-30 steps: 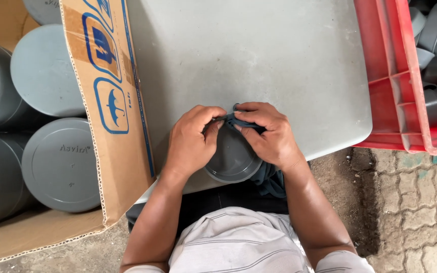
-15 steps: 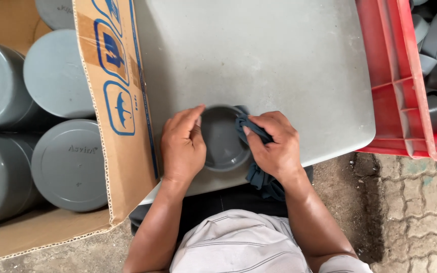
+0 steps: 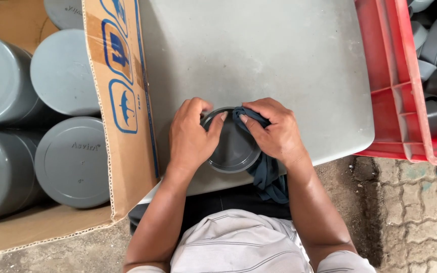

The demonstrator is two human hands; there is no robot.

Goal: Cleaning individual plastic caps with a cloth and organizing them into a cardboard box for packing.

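Right now my left hand [image 3: 192, 135] is clamped on the rim of a round grey plastic cap [image 3: 231, 146] lying open side up at the near edge of the worktop [image 3: 259, 55]. My right hand [image 3: 274, 132] is closed on a dark blue cloth [image 3: 266, 174], pressing it against the cap's far rim. I judge the wiping as mid-way: the inside looks smooth, slightly glossy. More grey caps fill the cardboard box [image 3: 122, 101] and red crate [image 3: 388, 81].
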